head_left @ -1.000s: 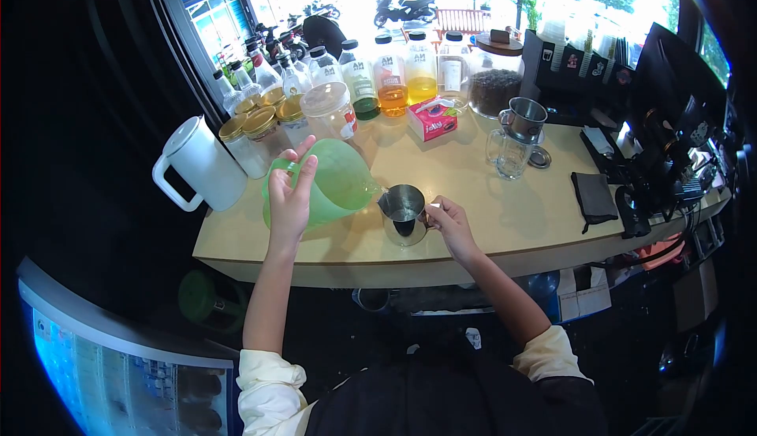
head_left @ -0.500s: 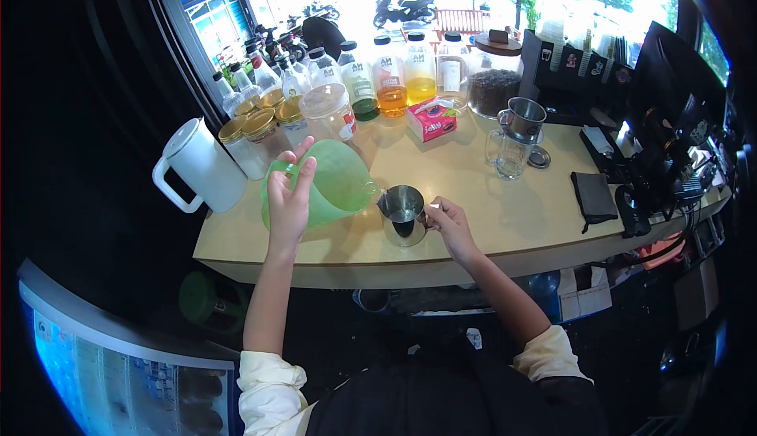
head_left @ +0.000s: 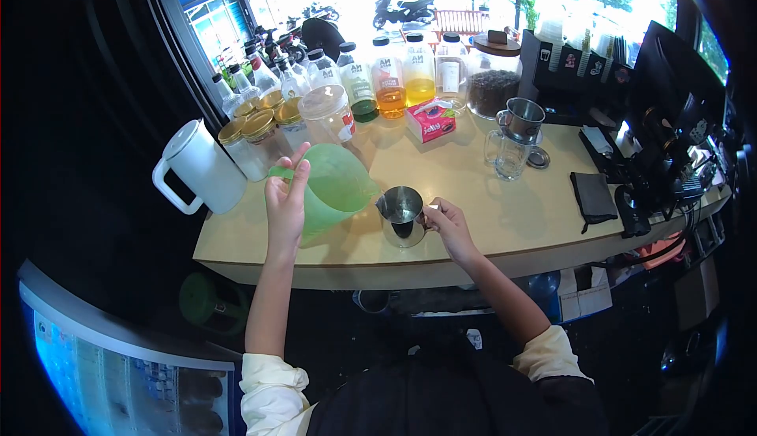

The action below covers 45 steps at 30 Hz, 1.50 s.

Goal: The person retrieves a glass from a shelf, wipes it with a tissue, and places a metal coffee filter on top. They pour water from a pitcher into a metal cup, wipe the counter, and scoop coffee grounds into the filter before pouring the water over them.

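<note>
My left hand (head_left: 289, 199) is closed round the handle of a translucent green plastic pitcher (head_left: 335, 188). The pitcher leans to the right, its spout close beside the rim of a steel milk jug (head_left: 404, 219). No stream shows between spout and jug. On the right, my right hand (head_left: 447, 221) grips the jug by its handle. The shiny jug is upright over the front part of the wooden counter (head_left: 473, 231).
A white pitcher (head_left: 206, 169) and gold-lidded jars (head_left: 260, 130) stand on the left. Syrup bottles (head_left: 390, 81), a pink jelly box (head_left: 432, 121) and a large lidded jar (head_left: 494, 81) line the back. To the right are a glass mug (head_left: 510, 158) with a metal filter (head_left: 523, 121) and a dark cloth (head_left: 594, 197).
The green pitcher has tipped back somewhat toward upright, its base lower, with my left hand. The pouring stream at its spout is no longer visible. The milk jug has barely moved.
</note>
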Each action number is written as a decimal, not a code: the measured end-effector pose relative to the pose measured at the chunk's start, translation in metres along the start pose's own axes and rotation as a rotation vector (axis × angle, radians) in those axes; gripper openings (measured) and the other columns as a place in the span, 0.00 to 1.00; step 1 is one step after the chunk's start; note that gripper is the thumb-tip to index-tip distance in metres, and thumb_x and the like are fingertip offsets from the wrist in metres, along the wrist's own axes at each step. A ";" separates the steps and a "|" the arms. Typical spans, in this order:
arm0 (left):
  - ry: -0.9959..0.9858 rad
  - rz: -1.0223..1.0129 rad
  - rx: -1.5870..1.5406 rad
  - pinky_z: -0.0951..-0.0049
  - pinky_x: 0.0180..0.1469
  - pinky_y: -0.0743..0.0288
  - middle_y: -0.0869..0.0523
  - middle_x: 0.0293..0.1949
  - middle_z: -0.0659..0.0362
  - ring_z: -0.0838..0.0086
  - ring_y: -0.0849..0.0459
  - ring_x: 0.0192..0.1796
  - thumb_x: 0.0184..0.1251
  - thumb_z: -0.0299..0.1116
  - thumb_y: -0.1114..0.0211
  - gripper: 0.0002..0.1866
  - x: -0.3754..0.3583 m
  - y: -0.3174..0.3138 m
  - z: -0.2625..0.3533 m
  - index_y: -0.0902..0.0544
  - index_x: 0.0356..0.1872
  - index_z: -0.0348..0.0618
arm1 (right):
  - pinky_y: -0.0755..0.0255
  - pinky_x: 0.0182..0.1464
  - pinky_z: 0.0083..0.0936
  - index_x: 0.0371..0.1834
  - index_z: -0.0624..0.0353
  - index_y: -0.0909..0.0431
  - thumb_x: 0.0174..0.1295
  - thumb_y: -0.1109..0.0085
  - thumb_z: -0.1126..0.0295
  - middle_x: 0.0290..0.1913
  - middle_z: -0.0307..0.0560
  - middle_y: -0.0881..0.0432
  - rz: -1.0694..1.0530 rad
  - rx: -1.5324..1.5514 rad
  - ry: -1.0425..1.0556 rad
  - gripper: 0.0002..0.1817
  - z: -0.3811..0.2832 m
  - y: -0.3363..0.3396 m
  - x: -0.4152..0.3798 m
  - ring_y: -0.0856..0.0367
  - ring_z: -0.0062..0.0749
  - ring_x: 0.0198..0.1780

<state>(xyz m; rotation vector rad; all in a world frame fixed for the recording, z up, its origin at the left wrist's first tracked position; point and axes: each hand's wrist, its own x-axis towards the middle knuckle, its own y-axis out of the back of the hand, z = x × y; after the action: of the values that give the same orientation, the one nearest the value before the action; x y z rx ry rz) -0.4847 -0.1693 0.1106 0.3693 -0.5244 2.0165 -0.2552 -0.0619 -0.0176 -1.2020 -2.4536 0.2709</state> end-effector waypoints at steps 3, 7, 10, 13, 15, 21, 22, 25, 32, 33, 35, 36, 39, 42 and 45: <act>0.024 -0.002 -0.050 0.71 0.60 0.30 0.26 0.60 0.47 0.74 0.25 0.56 0.69 0.30 0.43 0.06 0.001 0.003 -0.002 0.32 0.38 0.45 | 0.34 0.37 0.15 0.25 0.56 0.32 0.68 0.49 0.68 0.26 0.36 0.26 0.000 0.000 0.004 0.12 -0.002 -0.001 -0.001 0.23 0.18 0.36; 0.059 0.057 -0.054 0.71 0.60 0.31 0.25 0.60 0.47 0.74 0.25 0.57 0.70 0.31 0.43 0.06 0.000 0.001 0.001 0.32 0.36 0.45 | 0.34 0.37 0.15 0.26 0.56 0.31 0.68 0.49 0.68 0.28 0.37 0.24 0.021 -0.030 0.011 0.12 0.000 -0.002 -0.002 0.23 0.17 0.36; 0.083 0.094 -0.112 0.71 0.59 0.31 0.23 0.57 0.49 0.73 0.24 0.56 0.71 0.34 0.44 0.07 0.004 0.007 -0.003 0.27 0.39 0.41 | 0.34 0.38 0.15 0.27 0.56 0.31 0.68 0.49 0.68 0.29 0.38 0.22 0.052 -0.025 0.013 0.11 0.003 -0.002 -0.002 0.23 0.17 0.36; 0.118 0.093 -0.201 0.71 0.58 0.30 0.21 0.54 0.51 0.72 0.23 0.55 0.71 0.37 0.45 0.15 0.006 0.009 -0.004 0.24 0.47 0.34 | 0.36 0.38 0.16 0.27 0.56 0.31 0.68 0.50 0.68 0.30 0.38 0.21 0.069 -0.036 0.037 0.10 -0.002 -0.001 -0.001 0.26 0.16 0.34; 0.133 0.100 -0.237 0.70 0.57 0.30 0.20 0.51 0.52 0.71 0.22 0.54 0.72 0.40 0.46 0.21 0.008 0.011 -0.005 0.26 0.53 0.30 | 0.37 0.37 0.16 0.27 0.56 0.31 0.68 0.50 0.67 0.30 0.37 0.21 0.089 -0.049 0.045 0.10 -0.006 0.004 0.003 0.28 0.15 0.33; 0.195 0.247 -0.422 0.65 0.59 0.32 0.21 0.52 0.54 0.68 0.23 0.55 0.71 0.45 0.46 0.22 0.023 0.030 -0.039 0.25 0.53 0.34 | 0.41 0.34 0.16 0.25 0.55 0.33 0.68 0.51 0.66 0.24 0.32 0.29 0.188 -0.092 0.109 0.12 -0.017 0.032 0.025 0.34 0.14 0.29; 0.197 0.242 -0.426 0.65 0.59 0.32 0.21 0.52 0.54 0.68 0.23 0.55 0.71 0.45 0.46 0.22 0.025 0.030 -0.040 0.25 0.53 0.34 | 0.41 0.34 0.16 0.25 0.55 0.33 0.68 0.51 0.66 0.24 0.32 0.29 0.193 -0.096 0.112 0.12 -0.018 0.036 0.031 0.34 0.14 0.29; 0.207 0.268 -0.440 0.64 0.60 0.33 0.21 0.53 0.55 0.68 0.25 0.57 0.71 0.46 0.47 0.23 0.029 0.030 -0.044 0.25 0.54 0.35 | 0.41 0.33 0.16 0.25 0.55 0.32 0.68 0.50 0.66 0.25 0.32 0.29 0.237 -0.155 0.146 0.12 -0.009 0.060 0.050 0.35 0.14 0.29; 0.158 0.179 -0.378 0.64 0.65 0.39 0.26 0.58 0.55 0.67 0.30 0.62 0.71 0.49 0.48 0.27 0.021 0.036 -0.058 0.31 0.60 0.37 | 0.37 0.34 0.16 0.26 0.55 0.31 0.68 0.49 0.65 0.25 0.32 0.28 0.274 -0.192 0.145 0.12 -0.013 0.074 0.071 0.31 0.15 0.30; 0.098 0.145 -0.382 0.65 0.65 0.40 0.29 0.60 0.55 0.67 0.32 0.63 0.70 0.51 0.47 0.30 0.017 0.036 -0.065 0.34 0.62 0.38 | 0.34 0.36 0.17 0.30 0.57 0.30 0.67 0.48 0.64 0.28 0.35 0.26 0.277 -0.274 0.123 0.11 -0.013 0.076 0.070 0.29 0.16 0.33; -0.029 0.146 -0.144 0.64 0.65 0.40 0.31 0.61 0.54 0.66 0.32 0.63 0.65 0.47 0.40 0.33 -0.002 0.031 -0.081 0.38 0.64 0.38 | 0.32 0.38 0.18 0.33 0.59 0.29 0.67 0.47 0.62 0.31 0.38 0.25 0.307 -0.363 0.108 0.11 -0.023 0.080 0.060 0.27 0.18 0.35; -0.166 0.156 0.098 0.64 0.65 0.39 0.34 0.62 0.53 0.65 0.33 0.64 0.61 0.44 0.34 0.38 -0.008 0.027 -0.088 0.42 0.66 0.38 | 0.31 0.41 0.20 0.39 0.60 0.29 0.65 0.45 0.62 0.36 0.42 0.25 0.363 -0.435 0.106 0.12 -0.031 0.081 0.048 0.26 0.22 0.39; -0.173 0.161 0.424 0.63 0.64 0.38 0.36 0.62 0.50 0.63 0.33 0.63 0.48 0.32 0.24 0.48 -0.018 0.007 -0.084 0.47 0.67 0.38 | 0.31 0.48 0.26 0.49 0.62 0.30 0.61 0.41 0.63 0.46 0.50 0.27 0.438 -0.820 0.220 0.19 -0.064 0.105 0.014 0.25 0.31 0.46; -0.134 0.191 0.346 0.63 0.63 0.36 0.35 0.61 0.48 0.63 0.33 0.63 0.42 0.24 0.22 0.52 -0.020 0.001 -0.080 0.48 0.68 0.38 | 0.34 0.57 0.35 0.53 0.61 0.31 0.54 0.37 0.66 0.53 0.53 0.29 0.545 -1.370 0.458 0.24 -0.101 0.162 -0.017 0.28 0.45 0.55; -0.152 0.210 0.333 0.63 0.63 0.36 0.35 0.61 0.49 0.62 0.32 0.62 0.44 0.26 0.23 0.51 -0.020 0.000 -0.084 0.49 0.68 0.38 | 0.40 0.63 0.43 0.58 0.61 0.33 0.58 0.41 0.59 0.61 0.54 0.31 0.742 -1.596 0.248 0.28 -0.123 0.234 -0.047 0.33 0.48 0.63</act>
<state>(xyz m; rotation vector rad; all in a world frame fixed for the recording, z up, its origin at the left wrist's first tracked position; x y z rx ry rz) -0.4784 -0.1419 0.0291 0.6992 -0.3282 2.2964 -0.0091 0.0445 0.0017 -2.3782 -1.5552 -1.8037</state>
